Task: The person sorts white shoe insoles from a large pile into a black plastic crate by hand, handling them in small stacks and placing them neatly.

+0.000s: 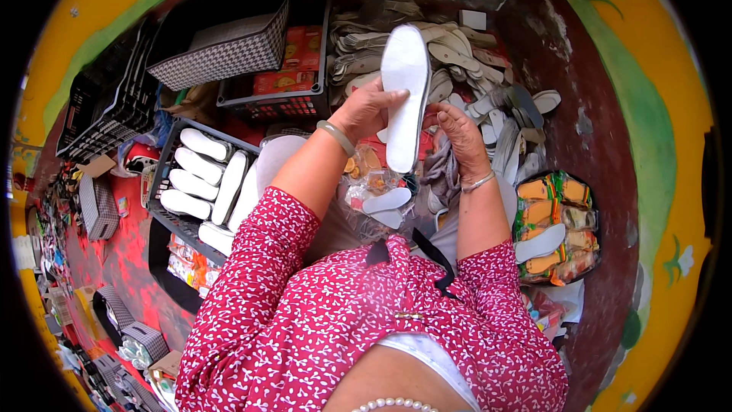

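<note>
My left hand [364,112] grips a white insole [406,126] by its left edge, thumb flat on its face. The insole stands nearly upright in front of me, and a second layer shows along its right edge. Beside that edge is my right hand [463,142], fingers apart and slightly bent; whether the fingertips touch the insole I cannot tell. Below, between my knees, a white insole [387,200] lies on clear plastic bags, next to a crumpled grey cloth [439,166].
On my left, a black crate [162,177] holds several white insoles. A large heap of insoles [457,53] lies ahead against the wall. A patterned basket [221,46] and a crate with red boxes [286,80] stand far left. Packaged orange goods [540,210] sit on my right.
</note>
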